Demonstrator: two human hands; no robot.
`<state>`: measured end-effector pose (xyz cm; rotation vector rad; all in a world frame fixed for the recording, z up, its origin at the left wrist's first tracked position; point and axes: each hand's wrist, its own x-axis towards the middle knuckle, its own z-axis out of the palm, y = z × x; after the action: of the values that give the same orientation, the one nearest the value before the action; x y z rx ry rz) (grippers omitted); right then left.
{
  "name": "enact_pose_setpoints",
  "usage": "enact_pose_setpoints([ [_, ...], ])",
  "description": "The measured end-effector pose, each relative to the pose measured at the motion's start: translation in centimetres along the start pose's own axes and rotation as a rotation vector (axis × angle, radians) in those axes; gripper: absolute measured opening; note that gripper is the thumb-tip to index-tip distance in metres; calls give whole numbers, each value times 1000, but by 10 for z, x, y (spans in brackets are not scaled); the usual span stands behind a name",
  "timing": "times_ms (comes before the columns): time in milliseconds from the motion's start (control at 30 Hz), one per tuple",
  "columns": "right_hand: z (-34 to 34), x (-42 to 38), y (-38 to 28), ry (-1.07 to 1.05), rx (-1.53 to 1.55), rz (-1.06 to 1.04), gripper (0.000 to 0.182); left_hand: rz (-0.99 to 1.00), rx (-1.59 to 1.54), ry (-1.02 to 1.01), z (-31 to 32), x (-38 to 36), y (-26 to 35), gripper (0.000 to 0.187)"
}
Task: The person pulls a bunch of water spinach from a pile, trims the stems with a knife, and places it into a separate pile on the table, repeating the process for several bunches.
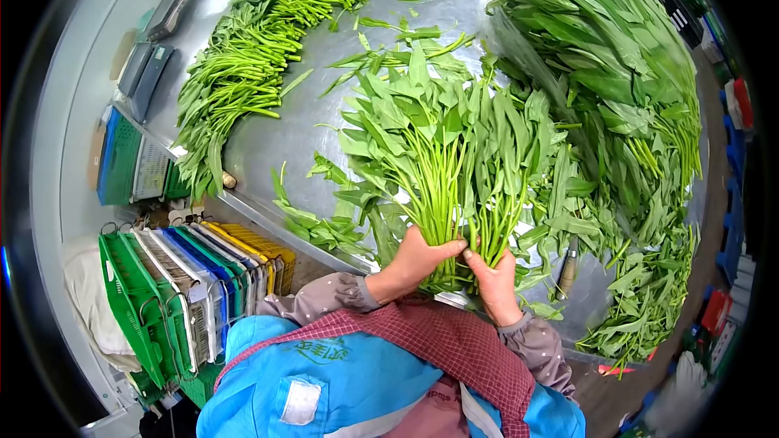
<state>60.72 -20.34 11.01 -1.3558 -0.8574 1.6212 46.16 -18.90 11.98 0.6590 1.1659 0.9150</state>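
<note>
My left hand (414, 262) is wrapped round the lower stems of a bunch of water spinach (430, 158), its leaves pointing away from me. Right beside it, my right hand (493, 282) grips the stems of a second bunch (507, 154). The two hands almost touch at the thumbs, and the bunches lean against each other. Both are held low over the near edge of the metal table (260, 158). A knife with a wooden handle (567, 274) lies to the right of my right hand, among loose leaves.
A large heap of water spinach (608, 57) covers the table's right side. Bundled greens (251, 65) line its left edge, stems inward. Loose leaves (333, 231) lie between. Folded crates (174, 292) stand upright at the lower left, with more stacked crates (122, 158) behind.
</note>
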Motion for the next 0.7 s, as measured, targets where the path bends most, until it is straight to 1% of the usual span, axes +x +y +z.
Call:
enact_pose_setpoints([
  [33,-3,1,1,44,-37,6,18,5,1,5,-1,-2,3,25],
  [100,-3,3,-12,111,-62,-27,20,-5,302,-25,-5,-7,7,28],
  [133,-6,7,-17,165,-191,-93,21,74,414,-48,-10,-8,-4,32],
  [167,-10,10,-27,169,-191,-166,20,75,414,-43,-15,-10,-11,32],
  [233,-12,18,-59,182,-177,-369,16,116,748,34,-27,-15,-18,37],
  [300,-9,20,-87,144,-56,-432,16,102,748,66,-37,-14,-18,40],
  [333,-13,19,-93,67,-45,-382,17,242,849,85,-40,-11,-17,42],
  [367,-10,19,-92,55,-45,-392,17,387,947,109,-42,-9,-15,44],
  [400,-5,18,-88,42,-82,-379,18,357,961,158,-35,-13,-6,42],
  [433,0,17,-83,33,-119,-366,19,369,961,169,-29,-15,-3,42],
  [467,7,14,-77,-54,-24,-268,20,356,739,161,-24,-17,-2,39],
  [500,14,10,-66,-53,-35,-156,18,339,517,145,-19,-16,1,37],
  [533,13,10,-48,-124,-51,-14,16,335,351,155,-13,-17,8,30],
  [567,13,7,-37,-183,-27,144,16,333,350,150,-15,-14,7,30],
  [633,5,10,-12,-198,256,422,21,-339,-469,-89,-26,-1,-2,26],
  [667,-2,10,-12,-270,321,450,25,-473,-539,-118,-36,4,-13,21],
  [700,-5,10,-15,-261,324,446,25,-478,-535,-126,-37,2,-9,21],
])
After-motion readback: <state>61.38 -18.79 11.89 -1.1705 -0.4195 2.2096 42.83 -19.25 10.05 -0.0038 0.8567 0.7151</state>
